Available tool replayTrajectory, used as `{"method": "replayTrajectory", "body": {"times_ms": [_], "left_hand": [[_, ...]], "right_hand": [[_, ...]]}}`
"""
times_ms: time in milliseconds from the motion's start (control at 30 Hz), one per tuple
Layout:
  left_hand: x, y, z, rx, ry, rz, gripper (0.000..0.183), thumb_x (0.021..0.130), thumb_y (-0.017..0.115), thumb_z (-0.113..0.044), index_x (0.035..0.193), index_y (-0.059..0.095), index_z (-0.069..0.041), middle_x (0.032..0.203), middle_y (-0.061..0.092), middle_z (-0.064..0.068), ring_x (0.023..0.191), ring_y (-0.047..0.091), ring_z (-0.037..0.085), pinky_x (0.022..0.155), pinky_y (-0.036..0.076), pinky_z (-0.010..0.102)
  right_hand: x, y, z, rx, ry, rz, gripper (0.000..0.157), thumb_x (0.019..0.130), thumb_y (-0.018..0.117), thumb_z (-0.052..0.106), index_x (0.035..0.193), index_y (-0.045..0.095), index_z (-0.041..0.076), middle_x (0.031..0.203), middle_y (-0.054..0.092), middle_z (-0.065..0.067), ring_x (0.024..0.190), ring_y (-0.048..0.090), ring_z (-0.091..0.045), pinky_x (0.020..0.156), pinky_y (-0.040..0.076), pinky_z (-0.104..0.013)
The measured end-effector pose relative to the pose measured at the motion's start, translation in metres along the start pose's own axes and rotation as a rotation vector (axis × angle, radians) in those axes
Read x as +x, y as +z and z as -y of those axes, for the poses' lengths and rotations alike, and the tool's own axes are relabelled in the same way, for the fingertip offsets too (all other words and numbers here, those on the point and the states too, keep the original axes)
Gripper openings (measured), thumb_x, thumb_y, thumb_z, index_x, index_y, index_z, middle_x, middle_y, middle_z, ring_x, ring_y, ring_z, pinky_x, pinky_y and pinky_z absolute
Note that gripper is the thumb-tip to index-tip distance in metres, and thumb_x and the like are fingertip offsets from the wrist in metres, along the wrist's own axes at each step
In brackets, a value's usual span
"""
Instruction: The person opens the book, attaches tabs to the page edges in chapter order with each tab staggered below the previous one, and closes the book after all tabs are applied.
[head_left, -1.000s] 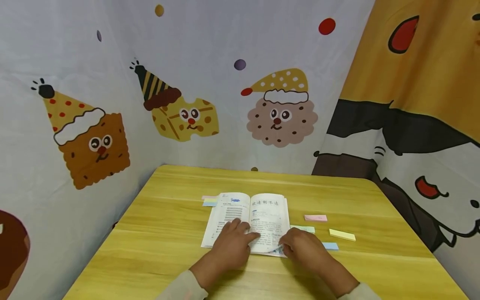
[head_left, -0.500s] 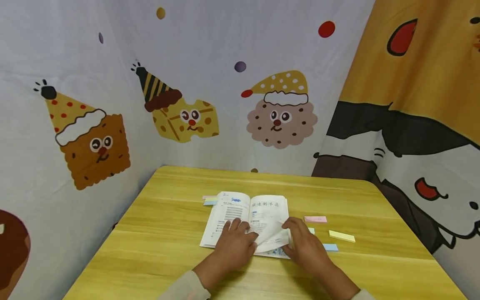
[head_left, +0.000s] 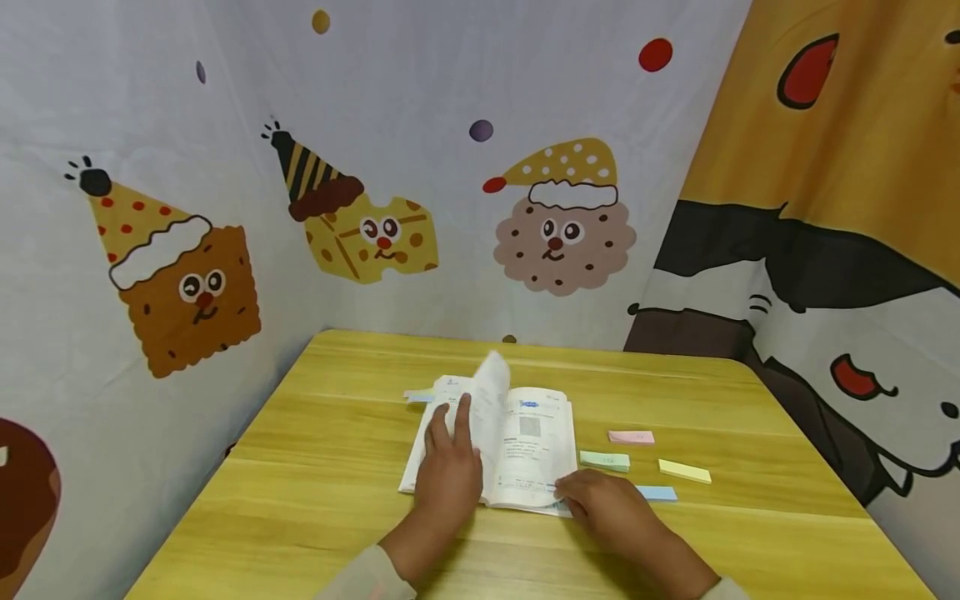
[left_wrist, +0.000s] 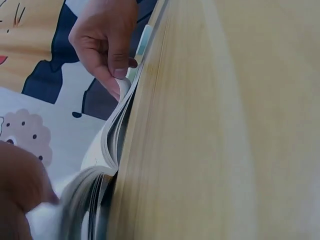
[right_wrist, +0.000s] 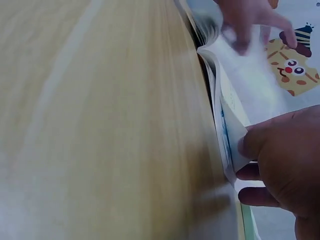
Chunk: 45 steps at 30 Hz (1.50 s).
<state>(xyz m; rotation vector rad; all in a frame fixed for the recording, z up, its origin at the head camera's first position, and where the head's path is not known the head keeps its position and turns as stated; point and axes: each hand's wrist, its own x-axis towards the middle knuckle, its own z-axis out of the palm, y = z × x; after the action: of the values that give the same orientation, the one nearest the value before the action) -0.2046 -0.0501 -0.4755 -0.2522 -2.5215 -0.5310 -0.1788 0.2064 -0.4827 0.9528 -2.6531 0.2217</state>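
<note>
An open book lies on the table, one leaf standing up near its spine. My left hand is over the left side of the book, fingers stretched out against the raised leaf. At the lower right corner, my right hand pinches a page between thumb and finger, lifting its edge a little, as the right wrist view shows. Coloured paper tabs stick out from the book's upper left edge. In the left wrist view the left hand is blurred.
Right of the book lie sticky-note strips: pink, green, yellow and blue, the blue one partly behind the right hand. The wooden table meets a cartoon-printed cloth at the back.
The leaf the right hand was lifting has swung left and stands upright by the spine, baring a different right page. My left hand has shifted left; the right hand has returned to the lower corner.
</note>
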Motion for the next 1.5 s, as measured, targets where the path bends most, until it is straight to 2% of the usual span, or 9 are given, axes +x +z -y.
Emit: {"method": "replayTrajectory", "body": {"times_ms": [167, 267, 367, 533, 733, 1000, 1200, 1367, 1500], "left_hand": [[0.003, -0.001, 0.005, 0.228, 0.224, 0.087, 0.059, 0.078, 0.069, -0.007, 0.13, 0.053, -0.027, 0.139, 0.038, 0.014, 0.135, 0.02, 0.041, 0.105, 0.015, 0.059], [0.001, -0.002, 0.003, 0.205, 0.447, 0.213, 0.04, 0.083, 0.064, -0.009, 0.119, 0.061, -0.027, 0.124, 0.053, 0.002, 0.129, 0.036, 0.031, 0.107, 0.021, 0.051], [-0.002, -0.001, 0.001, 0.117, 0.543, 0.326, 0.023, 0.091, 0.059, -0.023, 0.113, 0.064, -0.026, 0.109, 0.058, -0.005, 0.115, 0.047, 0.022, 0.103, 0.03, 0.045], [-0.005, 0.002, 0.0, 0.063, 0.479, 0.37, 0.039, 0.084, 0.059, -0.057, 0.109, 0.066, -0.028, 0.104, 0.056, -0.007, 0.101, 0.045, 0.018, 0.094, 0.035, 0.045], [-0.005, 0.005, -0.001, 0.069, 0.461, 0.348, 0.024, 0.089, 0.059, -0.041, 0.107, 0.067, -0.028, 0.105, 0.058, -0.008, 0.101, 0.046, 0.018, 0.092, 0.037, 0.044], [-0.004, 0.0, -0.005, -0.095, 0.194, 0.333, 0.067, 0.089, 0.054, -0.034, 0.145, 0.028, -0.006, 0.102, 0.063, 0.004, 0.096, 0.056, 0.021, 0.083, 0.045, 0.037], [-0.001, 0.001, 0.0, -0.059, 0.017, 0.083, 0.086, 0.087, 0.064, -0.021, 0.152, 0.008, -0.015, 0.129, 0.041, 0.024, 0.11, 0.049, 0.036, 0.067, 0.051, 0.038], [0.002, -0.002, 0.005, 0.189, 0.157, 0.117, 0.08, 0.076, 0.071, -0.002, 0.143, 0.039, -0.032, 0.147, 0.022, 0.02, 0.136, 0.012, 0.044, 0.103, 0.02, 0.06], [-0.002, -0.003, 0.004, 0.139, 0.402, 0.273, 0.052, 0.08, 0.064, -0.003, 0.124, 0.06, -0.03, 0.135, 0.045, 0.007, 0.131, 0.031, 0.034, 0.106, 0.018, 0.055]], "right_hand": [[0.003, -0.002, 0.0, -0.015, 0.05, 0.009, 0.014, 0.081, 0.073, 0.016, 0.092, 0.072, 0.024, 0.092, 0.066, 0.016, 0.085, 0.061, -0.004, 0.069, 0.051, -0.03], [0.004, -0.003, 0.001, -0.023, 0.081, 0.004, 0.008, 0.081, 0.073, 0.021, 0.087, 0.072, 0.026, 0.087, 0.064, 0.019, 0.079, 0.059, -0.001, 0.064, 0.05, -0.027], [0.007, -0.004, 0.001, -0.043, 0.077, -0.025, 0.007, 0.081, 0.073, 0.022, 0.082, 0.069, 0.027, 0.083, 0.06, 0.021, 0.08, 0.056, 0.0, 0.062, 0.048, -0.025], [0.013, -0.009, 0.003, -0.03, 0.06, -0.158, 0.023, 0.074, 0.079, 0.015, 0.08, 0.06, 0.026, 0.089, 0.056, 0.018, 0.089, 0.05, -0.002, 0.059, 0.047, -0.023], [0.01, -0.012, 0.005, -0.007, 0.113, -0.293, 0.038, 0.068, 0.084, 0.019, 0.091, 0.054, 0.02, 0.11, 0.052, 0.005, 0.092, 0.053, -0.011, 0.051, 0.043, -0.022], [0.0, -0.005, 0.0, -0.04, 0.01, -0.09, 0.022, 0.078, 0.075, 0.017, 0.1, 0.071, 0.021, 0.101, 0.064, 0.012, 0.095, 0.059, -0.007, 0.075, 0.051, -0.03], [0.0, 0.0, 0.0, -0.065, 0.021, -0.016, 0.015, 0.08, 0.073, 0.019, 0.094, 0.073, 0.022, 0.094, 0.065, 0.014, 0.087, 0.059, -0.006, 0.071, 0.051, -0.029], [0.003, 0.0, 0.0, -0.065, 0.03, -0.031, 0.01, 0.077, 0.076, 0.02, 0.084, 0.072, 0.025, 0.088, 0.063, 0.017, 0.085, 0.056, -0.004, 0.068, 0.05, -0.027], [0.009, 0.0, 0.0, -0.048, 0.039, -0.062, 0.014, 0.076, 0.077, 0.02, 0.078, 0.066, 0.028, 0.082, 0.058, 0.021, 0.084, 0.051, -0.001, 0.065, 0.048, -0.024]]}}
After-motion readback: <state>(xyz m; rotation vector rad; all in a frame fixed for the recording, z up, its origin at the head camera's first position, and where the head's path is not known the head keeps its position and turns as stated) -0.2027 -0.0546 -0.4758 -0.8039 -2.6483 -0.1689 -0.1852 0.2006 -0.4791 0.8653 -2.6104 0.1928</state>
